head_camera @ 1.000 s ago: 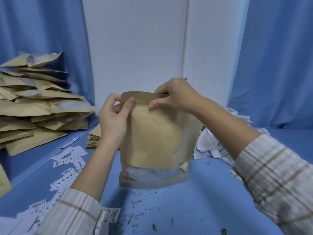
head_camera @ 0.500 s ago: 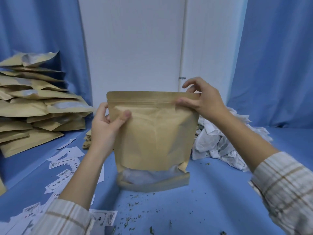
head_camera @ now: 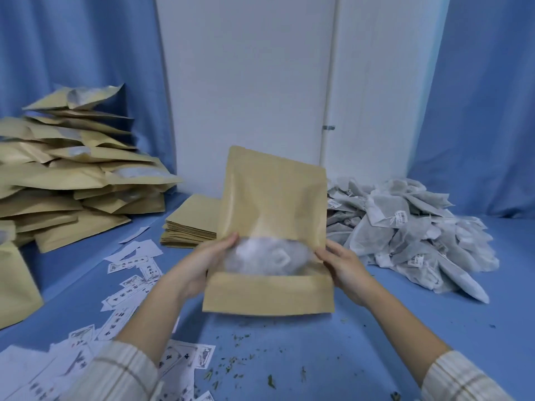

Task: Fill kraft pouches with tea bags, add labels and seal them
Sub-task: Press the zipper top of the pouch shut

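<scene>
Blue desk (head_camera: 376, 342) across the whole lower view, blue curtains (head_camera: 486, 96) at 10 and 2 o'clock, white wall panel (head_camera: 246, 82) at 12 o'clock.

Tall heap of filled kraft pouches (head_camera: 72, 180) at 9 to 10 o'clock, stacked flat and slanting, some with clear windows showing. One more kraft pouch edge (head_camera: 16, 285) at the far 9 o'clock border.

Pile of white mesh tea bags (head_camera: 411, 235) at 3 o'clock, tags visible on a few.

Held kraft pouch (head_camera: 272, 227) at the centre, tilted with its top toward 12 o'clock and its bottom fold toward 6 o'clock, raised off the desk; clear window (head_camera: 266, 257) across its lower part, pale tea bags showing through, blurred.

Flat stack of empty kraft pouches (head_camera: 191, 221) just behind the held one, toward 10 o'clock.

Scatter of printed paper labels (head_camera: 133, 264) from 7 to 9 o'clock, lying loose and overlapping.

Left hand (head_camera: 202, 267) at the pouch's 9 o'clock edge, fingers curled round behind it, thumb on the front beside the window. Right hand (head_camera: 344, 267) at the 3 o'clock edge, clamped likewise, thumb on the front. Plaid sleeves (head_camera: 115, 374) at 7 and 5 o'clock.

Green tea crumbs (head_camera: 240, 360) strewn at 6 o'clock.
</scene>
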`<state>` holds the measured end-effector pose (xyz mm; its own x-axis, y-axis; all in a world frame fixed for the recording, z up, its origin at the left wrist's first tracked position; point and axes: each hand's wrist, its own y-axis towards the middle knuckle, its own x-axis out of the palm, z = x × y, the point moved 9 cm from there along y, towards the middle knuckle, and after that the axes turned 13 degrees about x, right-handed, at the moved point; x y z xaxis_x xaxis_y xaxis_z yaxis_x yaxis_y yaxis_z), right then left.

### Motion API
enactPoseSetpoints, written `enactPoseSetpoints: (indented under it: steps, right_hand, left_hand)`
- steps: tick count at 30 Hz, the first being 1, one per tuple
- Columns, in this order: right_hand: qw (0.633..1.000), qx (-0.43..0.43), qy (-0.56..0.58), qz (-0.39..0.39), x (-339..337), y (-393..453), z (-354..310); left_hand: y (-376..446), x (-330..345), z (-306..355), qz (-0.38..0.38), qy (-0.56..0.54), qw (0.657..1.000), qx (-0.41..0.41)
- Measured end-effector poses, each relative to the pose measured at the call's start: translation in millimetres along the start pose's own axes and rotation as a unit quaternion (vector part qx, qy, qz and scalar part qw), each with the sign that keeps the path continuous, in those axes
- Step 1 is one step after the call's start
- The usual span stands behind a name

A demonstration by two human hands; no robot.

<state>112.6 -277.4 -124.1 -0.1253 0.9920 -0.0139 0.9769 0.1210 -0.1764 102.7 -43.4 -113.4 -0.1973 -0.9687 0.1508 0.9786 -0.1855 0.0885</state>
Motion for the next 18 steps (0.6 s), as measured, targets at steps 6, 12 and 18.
enactPoseSetpoints:
  steps: [6, 12, 18]
  right_hand:
    - [0.981, 0.012, 0.193, -0.031, 27.2, 0.9, -19.4]
    - [0.970, -0.067, 0.233, -0.005, 103.3, -11.6, -82.1]
    - [0.953, 0.005, 0.165, -0.255, 404.3, -16.9, -223.2]
  left_hand:
    - [-10.5, -4.1, 49.9, 0.008, -0.279, 0.958, 0.072]
    - [-37.7, -24.2, 64.1, 0.055, -0.360, 0.925, 0.111]
    - [-57.8, -135.6, 120.9, 0.266, -0.226, 0.919, 0.182]
